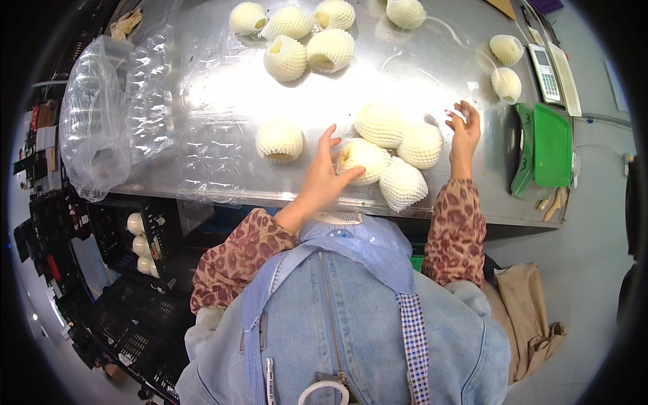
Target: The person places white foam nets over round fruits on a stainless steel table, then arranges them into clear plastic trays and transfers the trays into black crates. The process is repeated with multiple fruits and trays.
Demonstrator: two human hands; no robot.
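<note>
A group of pale foam-net sleeves (403, 184), rounded as if around fruit, rests near the front of the metal table (223, 101). My left hand (322, 179) is open at the group's left side, its thumb against one foam-net sleeve (364, 162) with a hole facing it. To the right of the group, my right hand (464, 135) hovers with loosely bent fingers apart and nothing visible in them. A single foam-net sleeve (279, 140) stands left of my left hand, its opening toward me.
More foam-net sleeves (285, 57) lie toward the back, and two others (506, 50) at the right. Stacked clear plastic trays (150, 94) in a bag line the left. A green crate (552, 145) and a keypad device (545, 74) sit at the right edge. Black crates (135, 331) stand below left.
</note>
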